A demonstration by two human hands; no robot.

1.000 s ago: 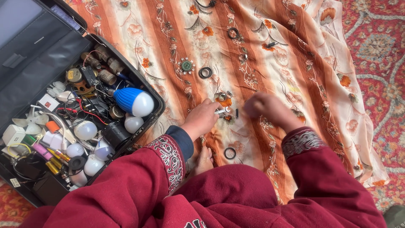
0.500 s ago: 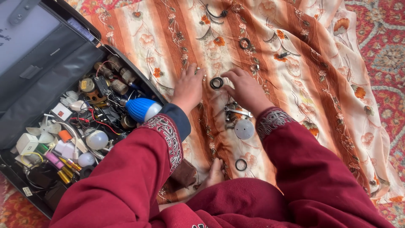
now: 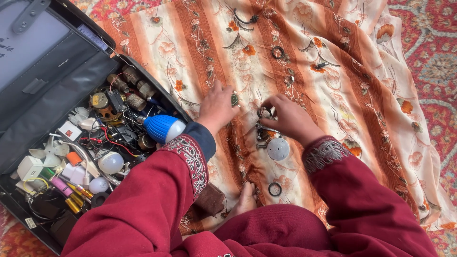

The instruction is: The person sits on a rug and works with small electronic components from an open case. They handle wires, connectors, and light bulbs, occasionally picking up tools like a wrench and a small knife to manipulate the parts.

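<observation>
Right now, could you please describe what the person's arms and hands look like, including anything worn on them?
Both arms are covered by long, loose sleeves of deep red cloth. Each cuff carries a broad band of pale, whitish embroidery in a curling pattern; the left cuff shows a dark blue lining inside. The left hand and right hand are bare, without gloves.

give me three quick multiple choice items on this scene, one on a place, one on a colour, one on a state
1. Where is the blue and white bulb?
A. in the open case
B. on the red carpet
C. in the right hand

2. What colour are the sleeves?
A. green
B. dark red
C. grey

3. How does the left hand lie?
A. fingers spread on the striped cloth
B. fist in the air
C. inside the case

Answers: A, it lies among the parts at the case's edge; B, both arms show dark red; A, its fingers rest on the cloth beside the right hand.
</observation>
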